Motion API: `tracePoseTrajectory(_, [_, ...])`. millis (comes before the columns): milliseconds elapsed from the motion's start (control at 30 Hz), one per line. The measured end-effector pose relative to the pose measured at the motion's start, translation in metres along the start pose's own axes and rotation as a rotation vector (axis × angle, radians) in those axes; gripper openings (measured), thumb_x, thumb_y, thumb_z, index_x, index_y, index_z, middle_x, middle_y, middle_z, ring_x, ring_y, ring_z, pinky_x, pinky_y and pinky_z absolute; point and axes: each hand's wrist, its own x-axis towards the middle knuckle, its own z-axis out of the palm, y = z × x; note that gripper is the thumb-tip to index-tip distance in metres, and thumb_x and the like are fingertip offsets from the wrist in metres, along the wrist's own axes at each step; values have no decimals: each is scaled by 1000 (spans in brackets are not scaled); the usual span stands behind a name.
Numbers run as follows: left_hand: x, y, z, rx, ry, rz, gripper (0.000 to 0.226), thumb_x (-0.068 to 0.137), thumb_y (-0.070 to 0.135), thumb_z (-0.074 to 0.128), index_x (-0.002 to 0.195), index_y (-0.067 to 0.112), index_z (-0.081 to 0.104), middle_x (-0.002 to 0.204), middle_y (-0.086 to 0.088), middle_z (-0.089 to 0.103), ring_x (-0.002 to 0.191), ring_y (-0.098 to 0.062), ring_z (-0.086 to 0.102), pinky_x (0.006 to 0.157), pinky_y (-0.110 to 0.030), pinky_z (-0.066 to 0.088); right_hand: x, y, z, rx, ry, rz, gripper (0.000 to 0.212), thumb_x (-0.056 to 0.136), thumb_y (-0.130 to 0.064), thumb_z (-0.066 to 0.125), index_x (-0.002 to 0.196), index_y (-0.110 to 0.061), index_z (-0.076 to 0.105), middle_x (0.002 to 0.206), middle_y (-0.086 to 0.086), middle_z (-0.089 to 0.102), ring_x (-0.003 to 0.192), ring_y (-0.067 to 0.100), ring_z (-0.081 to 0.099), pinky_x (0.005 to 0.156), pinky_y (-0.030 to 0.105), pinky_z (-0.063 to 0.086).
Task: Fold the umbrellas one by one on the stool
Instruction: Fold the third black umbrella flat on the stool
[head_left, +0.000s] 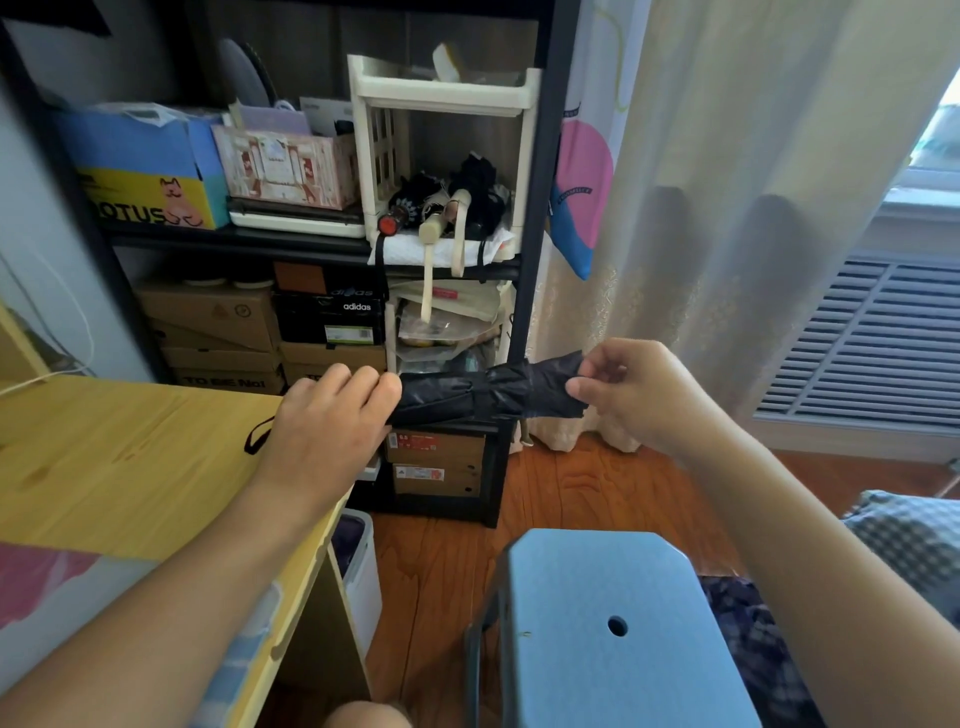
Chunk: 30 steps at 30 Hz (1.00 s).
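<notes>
The thumb and forefinger of the right hand (631, 395) are pinched on the loose fabric at one end of the black umbrella (483, 391), while the handle end is gripped by the curled fingers of the left hand (332, 415), so the umbrella is held at both ends. Its long axis is laid nearly level, left to right between the two hands, in the air before the shelf (311, 244). The blue stool (613, 623) is seen lower down, nearer the right arm, with nothing on it.
</notes>
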Motion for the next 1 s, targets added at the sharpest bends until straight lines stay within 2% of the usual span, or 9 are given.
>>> tracePoseTrajectory(233, [0,0,0,28,1,47,39,89,14,72,124,9,53,99,-10,63,87,-31,59,65,-43,50,-5,7,-2,316,-99,234,17,100,-27,67,97,-11,74,90,14,73,77,19,65,68,28,51])
tracePoseTrajectory(367, [0,0,0,20,7,50,40,89,13,72,124,9,53,100,-10,63,87,-31,59,65,-43,50,-6,9,-2,290,-74,183,15,99,-25,68,92,-15,76,87,5,73,79,19,64,70,32,51])
tracePoseTrajectory(467, [1,1,-1,14,13,56,40,88,13,74,122,9,54,99,-10,63,86,-30,58,63,-41,48,-3,9,-5,344,-53,206,15,100,-23,67,94,-13,76,96,12,74,87,21,64,77,34,54])
tracePoseTrajectory(533, [1,1,-1,16,14,64,41,87,13,75,122,8,54,99,-10,63,86,-30,59,63,-41,48,-2,10,-4,439,-70,260,18,101,-22,64,97,-7,75,96,18,71,81,20,62,68,26,55])
tracePoseTrajectory(633, [0,2,-1,11,11,71,42,87,15,76,123,9,54,100,-10,64,86,-30,59,64,-41,48,-4,8,7,428,-69,290,27,105,-29,59,104,-4,70,91,12,65,73,15,55,59,20,48])
tracePoseTrajectory(733, [1,0,0,-13,5,49,43,85,18,77,121,9,56,99,-9,63,86,-29,59,63,-40,48,-3,5,19,252,34,220,32,107,-37,50,102,-9,65,82,6,61,69,14,56,61,26,49])
tracePoseTrajectory(833, [0,-2,1,-57,3,-23,47,80,17,81,120,9,56,98,-7,64,86,-29,60,61,-41,50,3,10,16,362,265,178,33,109,-36,45,107,-6,59,82,8,62,65,14,61,63,32,56])
tracePoseTrajectory(900, [-1,-4,1,-79,9,-76,49,80,18,82,121,9,57,97,-7,64,86,-29,60,61,-40,53,5,15,10,435,323,157,32,110,-36,43,111,-7,58,91,7,65,75,17,65,75,38,60])
tracePoseTrajectory(1000, [1,-2,1,-97,3,-102,50,78,18,84,119,9,57,95,-6,64,84,-28,61,60,-39,54,3,21,7,487,101,65,38,106,-49,47,134,-25,55,122,-8,64,106,9,66,94,39,59])
